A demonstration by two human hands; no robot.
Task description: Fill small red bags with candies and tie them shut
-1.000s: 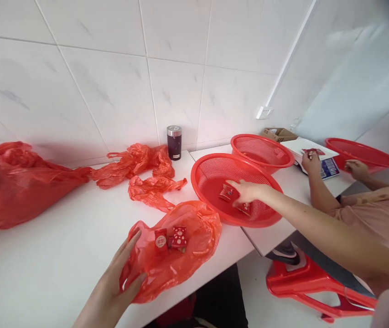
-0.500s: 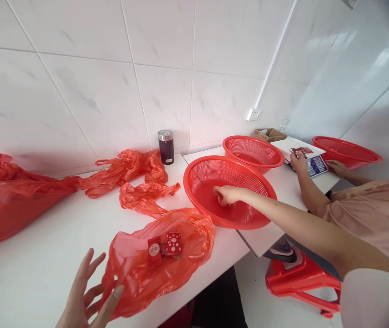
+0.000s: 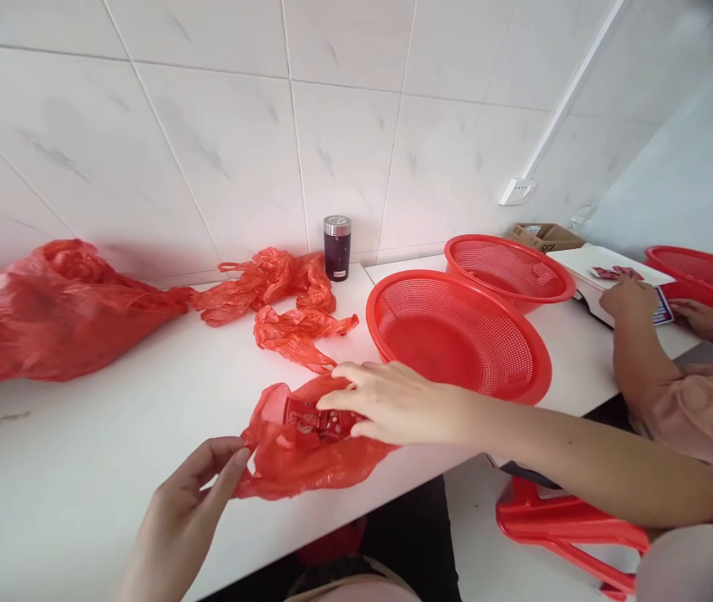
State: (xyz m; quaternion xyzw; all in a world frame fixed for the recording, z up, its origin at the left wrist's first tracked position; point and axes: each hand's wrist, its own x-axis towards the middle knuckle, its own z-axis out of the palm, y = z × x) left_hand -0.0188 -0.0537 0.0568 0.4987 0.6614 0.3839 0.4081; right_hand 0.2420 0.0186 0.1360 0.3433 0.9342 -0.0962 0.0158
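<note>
A crumpled red plastic bag (image 3: 306, 464) lies near the front edge of the white table (image 3: 111, 418). My left hand (image 3: 184, 510) pinches the bag's left edge between thumb and fingers. My right hand (image 3: 390, 401) reaches across into the bag's opening. Its fingers and thumb close around small red packets (image 3: 309, 418) lying inside the bag. Just right of the bag stands a large red mesh basket (image 3: 456, 334), and nothing shows inside it.
A second red basket (image 3: 506, 267) and a third (image 3: 707, 276) stand further right. Another person's hands (image 3: 628, 297) rest on a scale holding red packets. A dark cup (image 3: 336, 248) stands by the wall, beside loose red bags (image 3: 268, 284) and a full one (image 3: 61, 309). A red stool (image 3: 557, 527) stands below.
My right hand left the large basket with packets and moved left into the bag. My left hand went from spread open to pinching the bag's edge. The basket now looks bare.
</note>
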